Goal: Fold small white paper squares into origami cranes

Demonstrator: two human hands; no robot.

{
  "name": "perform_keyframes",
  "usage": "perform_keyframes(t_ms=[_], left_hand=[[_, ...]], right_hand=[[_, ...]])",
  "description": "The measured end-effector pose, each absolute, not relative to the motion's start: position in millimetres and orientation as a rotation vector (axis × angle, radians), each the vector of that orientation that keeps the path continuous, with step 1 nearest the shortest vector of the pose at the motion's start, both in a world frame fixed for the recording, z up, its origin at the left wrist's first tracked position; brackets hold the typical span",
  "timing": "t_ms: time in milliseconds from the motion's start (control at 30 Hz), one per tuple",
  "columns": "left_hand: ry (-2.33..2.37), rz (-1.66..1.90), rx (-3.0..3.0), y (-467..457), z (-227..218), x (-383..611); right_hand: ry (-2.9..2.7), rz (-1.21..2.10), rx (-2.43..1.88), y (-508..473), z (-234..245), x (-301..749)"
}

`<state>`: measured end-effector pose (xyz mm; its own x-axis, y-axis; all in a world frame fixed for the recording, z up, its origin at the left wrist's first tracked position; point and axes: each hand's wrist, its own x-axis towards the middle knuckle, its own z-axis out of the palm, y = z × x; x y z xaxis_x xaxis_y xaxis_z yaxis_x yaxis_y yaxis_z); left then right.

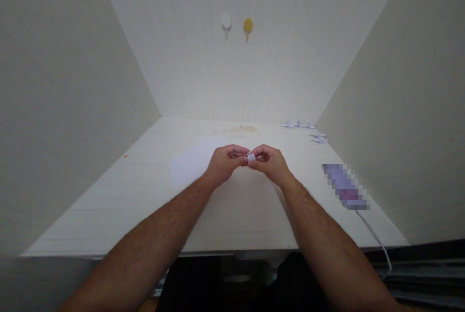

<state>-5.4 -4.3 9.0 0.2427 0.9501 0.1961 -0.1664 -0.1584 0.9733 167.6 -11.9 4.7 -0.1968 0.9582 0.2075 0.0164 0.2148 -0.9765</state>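
My left hand (225, 162) and my right hand (269, 162) meet above the middle of a pale wooden desk (119, 205). Both are curled, and their fingertips pinch a small folded piece of pale paper (251, 157) between them. A sheet of the same pale paper (191, 162) lies flat on the desk just left of my left hand.
Several small folded paper figures (307, 129) lie at the back right of the desk. A blurred-out oblong thing (345, 186) with a white cable (376, 239) lies at the right. Two hooks, white (226, 21) and yellow (248, 26), hang on the back wall. Walls close both sides.
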Motion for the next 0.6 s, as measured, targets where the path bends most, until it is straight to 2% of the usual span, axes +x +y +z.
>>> perform_keyframes(t_ms=[600], left_hand=[[0.891, 1.290, 1.395, -6.7, 11.4, -0.9]], right_hand=[[-1.455, 1.063, -0.954, -10.4, 3.8, 164.3]])
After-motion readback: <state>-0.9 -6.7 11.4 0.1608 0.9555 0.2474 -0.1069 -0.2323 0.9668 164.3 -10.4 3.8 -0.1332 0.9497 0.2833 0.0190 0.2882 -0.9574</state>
